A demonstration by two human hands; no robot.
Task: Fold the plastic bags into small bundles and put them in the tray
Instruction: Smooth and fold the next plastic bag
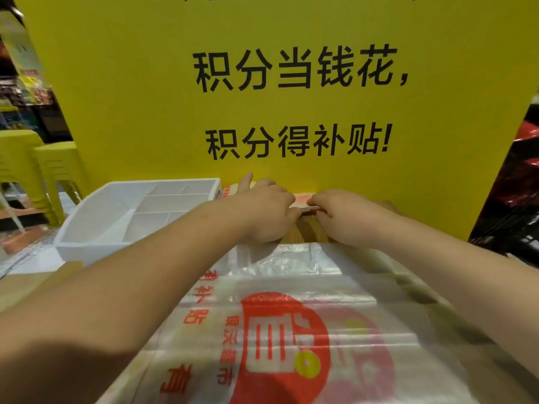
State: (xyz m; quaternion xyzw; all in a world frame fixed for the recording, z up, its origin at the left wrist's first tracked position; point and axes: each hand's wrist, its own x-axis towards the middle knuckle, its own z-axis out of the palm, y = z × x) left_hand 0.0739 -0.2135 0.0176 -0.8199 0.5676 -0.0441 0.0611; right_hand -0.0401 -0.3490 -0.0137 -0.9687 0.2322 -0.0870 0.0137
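Note:
Both my hands work on a folded plastic bag strip (302,199) at the far edge of the table, close to the yellow board. My left hand (264,212) presses on its left part, index finger stretched out. My right hand (339,215) pinches the strip's right end with curled fingers. Most of the strip is hidden under the hands. A stack of flat clear plastic bags (291,330) with red print lies near me. The white divided tray (137,211) stands at the left; I see no bundles in its compartments.
A tall yellow sign board (291,112) with black writing stands upright right behind the hands. Yellow plastic stools (43,170) are at the far left. Dark red items (522,185) sit at the right beyond the board.

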